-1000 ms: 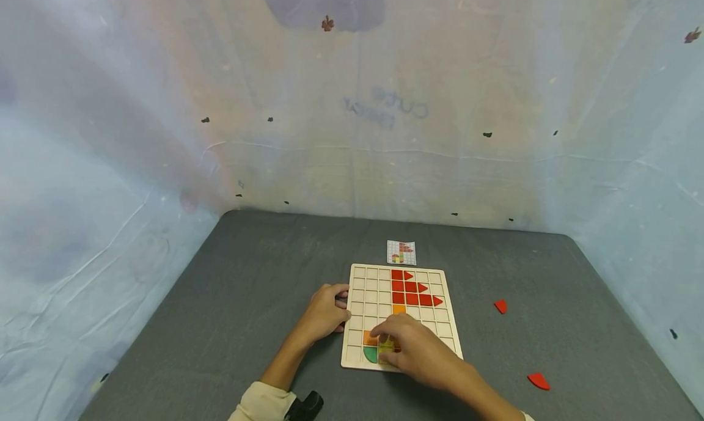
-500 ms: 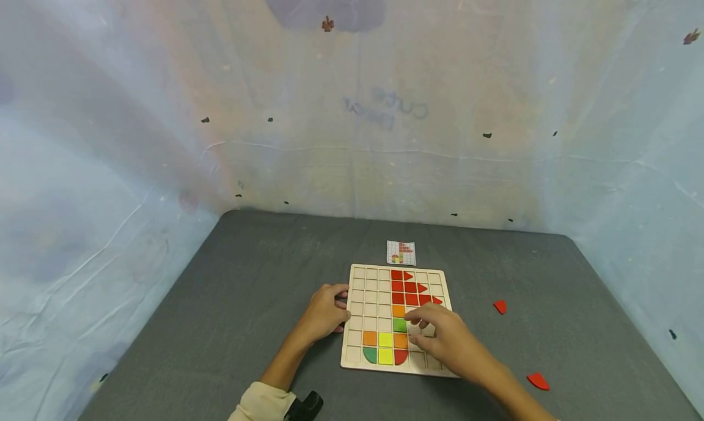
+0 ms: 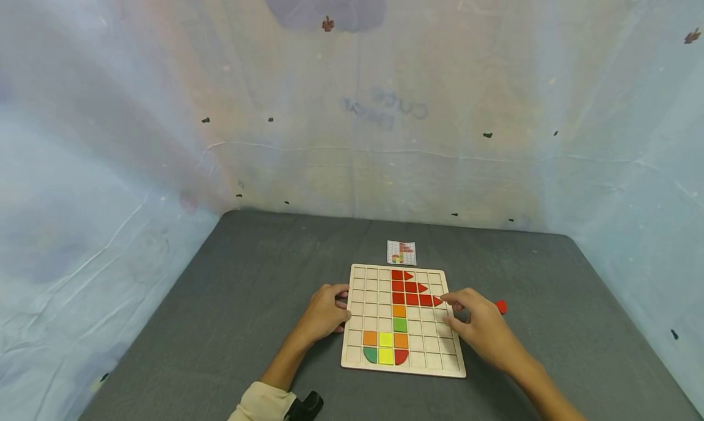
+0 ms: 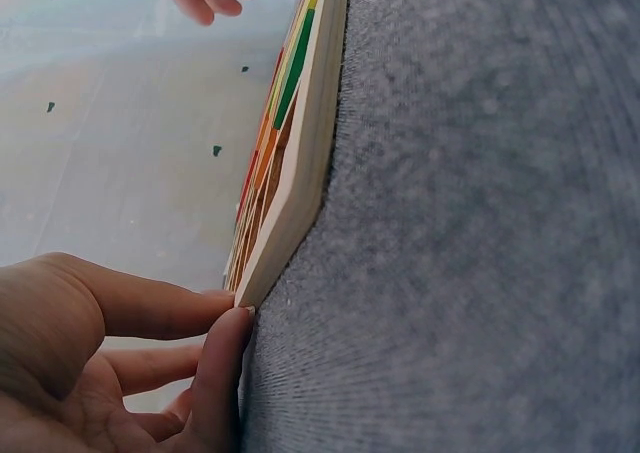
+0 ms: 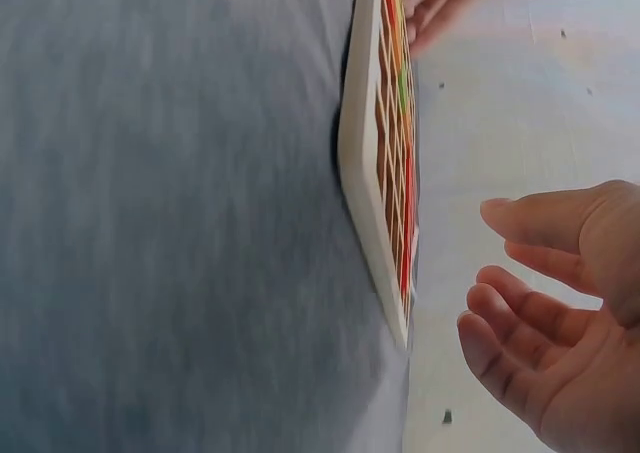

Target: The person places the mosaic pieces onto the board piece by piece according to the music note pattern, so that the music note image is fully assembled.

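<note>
A pale wooden grid board (image 3: 423, 335) lies flat on the table, with red, orange, yellow and green tiles in some of its cells. Red squares ending in triangles form rows near the top; green and red quarter-circle tiles sit low down. At the board's left edge, my left hand (image 3: 323, 311) holds the rim between thumb and fingers, as the left wrist view (image 4: 110, 343) also shows up close. My right hand (image 3: 484, 326) hovers by the right edge with fingers loosely bent and nothing between them. In the right wrist view its fingers (image 5: 520, 323) are apart from the board.
A small printed card (image 3: 401, 253) with a coloured grid pattern lies just beyond the board. A loose red piece (image 3: 501, 307) shows behind my right hand. Dark grey cloth (image 3: 275, 250) covers the table, and a pale sheet (image 3: 352, 103) hangs behind and at the sides.
My right hand has moved from the lower tiles up and right to the board's right edge, uncovering those tiles. The nearer loose red piece is now hidden behind my right arm. My left hand stays put.
</note>
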Demonstrator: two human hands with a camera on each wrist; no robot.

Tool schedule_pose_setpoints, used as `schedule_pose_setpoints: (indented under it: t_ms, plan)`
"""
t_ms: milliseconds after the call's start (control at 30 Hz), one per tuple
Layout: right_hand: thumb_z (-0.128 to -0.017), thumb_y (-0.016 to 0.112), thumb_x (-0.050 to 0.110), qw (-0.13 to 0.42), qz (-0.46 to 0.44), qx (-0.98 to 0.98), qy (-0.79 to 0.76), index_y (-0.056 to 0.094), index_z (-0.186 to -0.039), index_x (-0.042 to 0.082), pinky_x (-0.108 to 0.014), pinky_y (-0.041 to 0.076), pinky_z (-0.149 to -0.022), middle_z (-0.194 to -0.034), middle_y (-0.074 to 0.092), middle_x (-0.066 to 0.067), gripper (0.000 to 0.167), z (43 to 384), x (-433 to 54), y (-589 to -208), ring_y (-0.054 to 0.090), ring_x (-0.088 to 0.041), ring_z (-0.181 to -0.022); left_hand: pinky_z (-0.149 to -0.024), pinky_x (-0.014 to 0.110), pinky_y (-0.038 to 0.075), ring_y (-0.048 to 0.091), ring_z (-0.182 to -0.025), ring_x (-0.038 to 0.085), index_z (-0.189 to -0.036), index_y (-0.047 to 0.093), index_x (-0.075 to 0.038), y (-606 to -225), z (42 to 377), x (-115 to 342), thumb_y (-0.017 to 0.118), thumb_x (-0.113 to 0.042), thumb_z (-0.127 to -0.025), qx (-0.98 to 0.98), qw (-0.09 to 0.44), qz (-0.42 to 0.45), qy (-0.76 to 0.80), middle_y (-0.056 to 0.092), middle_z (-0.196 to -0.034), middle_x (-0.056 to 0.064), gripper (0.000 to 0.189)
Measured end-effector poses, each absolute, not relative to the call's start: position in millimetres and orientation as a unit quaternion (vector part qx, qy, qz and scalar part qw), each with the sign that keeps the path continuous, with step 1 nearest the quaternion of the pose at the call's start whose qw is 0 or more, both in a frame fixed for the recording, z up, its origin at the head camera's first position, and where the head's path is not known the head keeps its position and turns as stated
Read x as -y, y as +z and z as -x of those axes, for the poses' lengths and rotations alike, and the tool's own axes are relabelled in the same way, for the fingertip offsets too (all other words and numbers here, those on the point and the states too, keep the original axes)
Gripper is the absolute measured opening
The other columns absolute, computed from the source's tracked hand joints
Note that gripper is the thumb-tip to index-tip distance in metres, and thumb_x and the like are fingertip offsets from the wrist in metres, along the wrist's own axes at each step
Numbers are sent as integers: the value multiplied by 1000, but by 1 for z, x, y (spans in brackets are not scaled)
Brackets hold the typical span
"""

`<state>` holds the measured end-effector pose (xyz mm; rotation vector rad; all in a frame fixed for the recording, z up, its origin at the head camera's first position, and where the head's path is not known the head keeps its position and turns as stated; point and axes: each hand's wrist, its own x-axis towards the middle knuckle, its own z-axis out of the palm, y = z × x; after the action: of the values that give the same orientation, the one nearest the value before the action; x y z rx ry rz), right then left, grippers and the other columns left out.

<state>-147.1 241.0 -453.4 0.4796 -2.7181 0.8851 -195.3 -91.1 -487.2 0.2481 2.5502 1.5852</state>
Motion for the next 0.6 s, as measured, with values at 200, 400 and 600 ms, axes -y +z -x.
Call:
schedule_pose_setpoints:
  t_ms: [200,400,600]
  plan:
    - [-88,85,7,117,-130,944,278,73,-128,6,-29,54,-69,-115,70,-9,42,152,-264,-452,64,-21,-96,-54,32,62,61,-96,23,-143,59,8,-488,196,91,71,6,-83,-844,66,-85,525,59,-123,17,62]
    - [-88,85,6,116,-100,953,261,66,-136,0,-44,57,-78,-118,70,-15,52,159,-287,-455,67,-30,-102,-54,32,62,61,-97,23,-144,58,9,-488,196,91,71,6,-84,-843,67,-85,526,59,-123,18,61]
    - [-88,84,7,110,-84,957,256,62,-139,-4,-59,57,-86,-120,69,-21,56,163,-305,-460,66,-39,-108,-54,33,62,61,-97,23,-143,59,9,-488,195,91,71,7,-83,-843,68,-83,527,59,-123,18,61]
